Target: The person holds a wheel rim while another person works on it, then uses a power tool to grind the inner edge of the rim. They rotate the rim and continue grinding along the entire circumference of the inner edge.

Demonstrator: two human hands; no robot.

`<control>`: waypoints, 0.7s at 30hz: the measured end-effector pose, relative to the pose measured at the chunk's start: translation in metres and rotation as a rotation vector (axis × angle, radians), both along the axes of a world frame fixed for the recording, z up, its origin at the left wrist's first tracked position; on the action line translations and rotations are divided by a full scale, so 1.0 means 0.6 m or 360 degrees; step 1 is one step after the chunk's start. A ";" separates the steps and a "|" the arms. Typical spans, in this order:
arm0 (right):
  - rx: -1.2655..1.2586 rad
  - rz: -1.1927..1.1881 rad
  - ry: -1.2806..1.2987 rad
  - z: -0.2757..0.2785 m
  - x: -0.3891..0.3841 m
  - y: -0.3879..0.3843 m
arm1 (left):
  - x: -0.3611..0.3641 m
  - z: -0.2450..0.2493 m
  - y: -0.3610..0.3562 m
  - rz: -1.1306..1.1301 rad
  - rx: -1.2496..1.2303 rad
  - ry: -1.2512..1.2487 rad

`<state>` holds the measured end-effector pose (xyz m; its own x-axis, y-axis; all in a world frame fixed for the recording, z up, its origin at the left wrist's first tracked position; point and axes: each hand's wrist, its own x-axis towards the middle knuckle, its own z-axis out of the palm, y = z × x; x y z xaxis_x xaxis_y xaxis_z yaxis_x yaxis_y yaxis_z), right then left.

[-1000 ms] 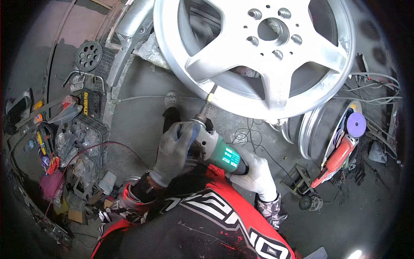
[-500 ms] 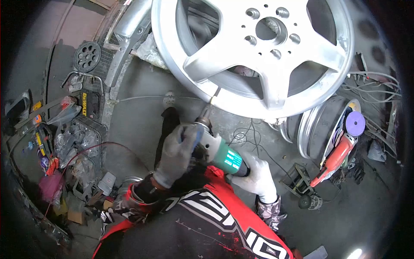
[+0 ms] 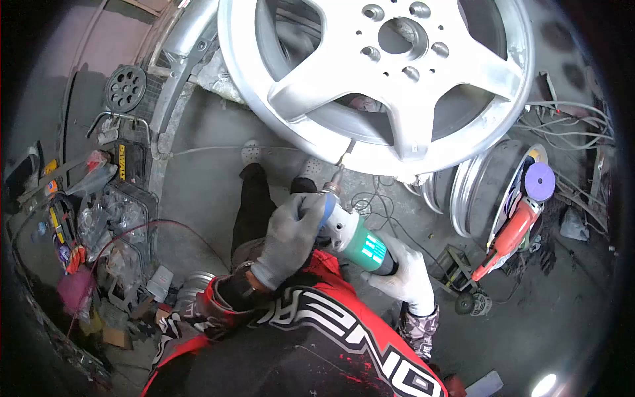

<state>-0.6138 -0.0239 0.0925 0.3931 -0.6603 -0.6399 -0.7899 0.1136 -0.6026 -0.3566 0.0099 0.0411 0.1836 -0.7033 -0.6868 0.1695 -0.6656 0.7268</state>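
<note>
A green and grey power grinder [image 3: 366, 246] lies between my hands, its narrow tip reaching the lower rim of a silver spoked wheel [image 3: 413, 122]. My left hand [image 3: 291, 231], in a grey glove, is wrapped round the front of the tool near its metal neck. Around the dark rear end of the same tool, my right hand [image 3: 405, 274] is closed in a white glove. The wheel fills the top of the view, its spokes and centre hole facing me.
Right of centre, a second wheel [image 3: 463, 192] stands with a red tool [image 3: 510, 237] bearing a purple disc [image 3: 539, 182]. Cables [image 3: 572, 126] tangle at the right. Plastic bags [image 3: 99, 218] and a DeWalt case [image 3: 127, 162] are at the left.
Both hands and the grinder have shifted to the right, the tip moving right along the wheel's lower rim. The wheel appears slightly higher and further left in view.
</note>
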 end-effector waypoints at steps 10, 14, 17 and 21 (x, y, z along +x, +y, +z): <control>-0.0100 0.0104 -0.0132 -0.018 0.015 -0.008 | 0.019 0.001 0.003 0.0160 0.0044 0.0096; -0.0096 0.0138 -0.0173 -0.022 0.020 -0.017 | 0.024 0.004 0.007 0.0045 -0.0150 -0.0093; -0.0116 0.0177 -0.0239 -0.036 0.032 -0.025 | 0.037 0.005 0.015 0.0042 -0.0267 -0.0264; -0.0153 0.0206 -0.0275 -0.024 0.022 -0.032 | 0.022 0.016 0.006 0.0123 0.0025 -0.0128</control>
<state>-0.6004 -0.0431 0.0779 0.5768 -0.6518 -0.4924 -0.6783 -0.0462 -0.7333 -0.3432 0.0133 0.0510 0.2915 -0.6743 -0.6784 0.1623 -0.6641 0.7298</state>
